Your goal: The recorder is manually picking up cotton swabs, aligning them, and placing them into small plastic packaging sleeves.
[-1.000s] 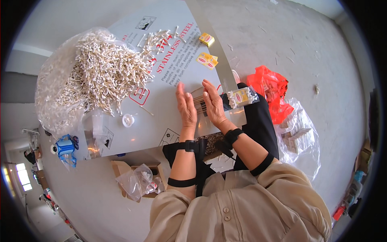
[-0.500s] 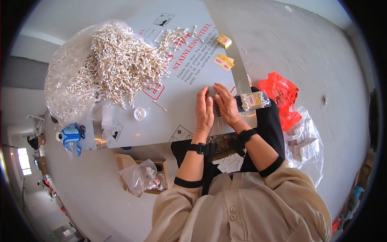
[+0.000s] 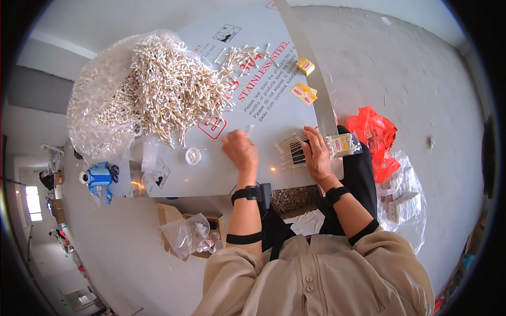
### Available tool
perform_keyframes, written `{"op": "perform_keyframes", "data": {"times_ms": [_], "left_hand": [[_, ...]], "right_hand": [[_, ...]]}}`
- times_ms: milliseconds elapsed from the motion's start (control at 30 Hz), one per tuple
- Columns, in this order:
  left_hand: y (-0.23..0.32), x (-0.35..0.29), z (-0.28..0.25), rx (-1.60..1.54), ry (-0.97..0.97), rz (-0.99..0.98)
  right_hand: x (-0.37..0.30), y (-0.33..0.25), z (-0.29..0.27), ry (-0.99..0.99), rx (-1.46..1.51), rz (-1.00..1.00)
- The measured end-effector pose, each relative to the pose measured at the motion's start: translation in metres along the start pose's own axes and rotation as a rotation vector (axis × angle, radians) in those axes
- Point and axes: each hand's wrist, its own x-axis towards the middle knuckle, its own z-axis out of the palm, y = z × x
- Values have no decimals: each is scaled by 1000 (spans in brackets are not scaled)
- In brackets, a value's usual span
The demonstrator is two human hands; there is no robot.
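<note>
My left hand [image 3: 241, 151] is over the middle of the steel-topped table [image 3: 211, 176], fingers curled and slightly blurred. A white tip at its fingertips looks like a cotton swab [image 3: 250, 128]. My right hand [image 3: 318, 160] lies with fingers stretched out at the right end of a row of cotton swabs [image 3: 287, 150]; a dark strip shows among these swabs. Beyond that hand, a clear packet of swabs [image 3: 343, 145] with a yellow label sits at the table's right edge. Left of my left hand stands a small round white tub [image 3: 193, 156].
A big clear bag [image 3: 97, 105] spills a heap of cotton swabs [image 3: 174, 87]. Yellow cards [image 3: 303, 93] and a yellow box [image 3: 305, 66] lie at the far right edge. A blue bottle [image 3: 98, 177] stands left, an open carton [image 3: 168, 218] below, a red bag [image 3: 371, 137] right.
My left hand has come away from the right hand, moved left and curled its fingers. The row of swabs is now uncovered. The view has shifted slightly.
</note>
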Motion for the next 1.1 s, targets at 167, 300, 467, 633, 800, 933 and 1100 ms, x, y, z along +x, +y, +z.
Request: {"op": "perform_keyframes", "data": {"times_ms": [167, 300, 467, 633, 800, 933, 1100], "left_hand": [[26, 11, -5, -329, -229, 323], [-24, 65, -16, 5, 131, 200], [-62, 109, -17, 113, 70, 322], [-46, 113, -13, 66, -50, 287], [-16, 87, -5, -88, -151, 349], [19, 65, 0, -205, -317, 398], [34, 59, -7, -405, -386, 368]], "right_hand": [[-1, 6, -3, 14, 2, 11], [-1, 6, -3, 12, 10, 15], [1, 1, -1, 7, 16, 21], [0, 4, -3, 9, 8, 28], [1, 1, -2, -1, -7, 14], [2, 0, -2, -9, -6, 13], [3, 1, -1, 1, -1, 11]]}}
